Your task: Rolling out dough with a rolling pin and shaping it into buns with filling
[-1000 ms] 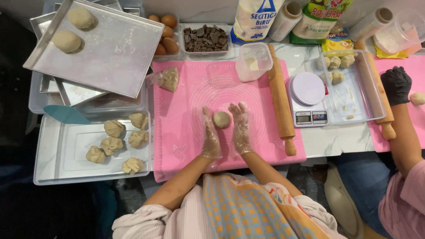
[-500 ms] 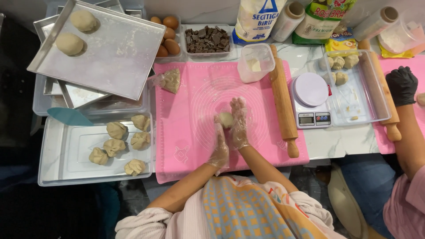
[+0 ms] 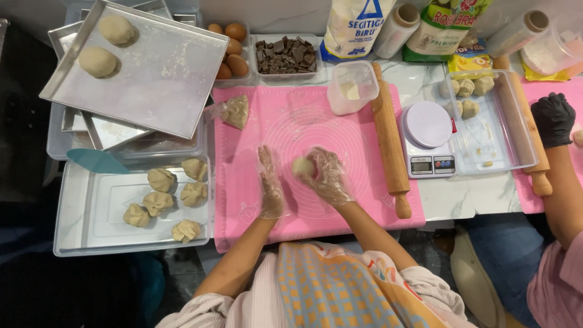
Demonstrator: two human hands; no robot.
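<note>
Right now I see the right hand (image 3: 328,176), in a thin clear glove, curled around a dough ball (image 3: 302,166); fingers half closed, cupping it from the right side. The ball is round, so no long axis and no pointing direction can be told. It sits approx. at the centre of the pink mat (image 3: 285,121), low over it; I cannot tell if it touches the mat.

The left hand (image 3: 269,185), also gloved, is flat and open, palm facing the ball, fingers pointing away from me. It holds nothing and is just beside the ball, w/ a small gap between.

Right of the hands a wooden rolling pin (image 3: 390,143) lies on the mat edge, long axis running away from me. Beyond it is a small scale (image 3: 428,140). On the left, a tray (image 3: 79,231) holds five folded dough pieces (image 3: 161,180). At far right, another person's black-gloved hand (image 3: 552,118) is near a second pin.
</note>
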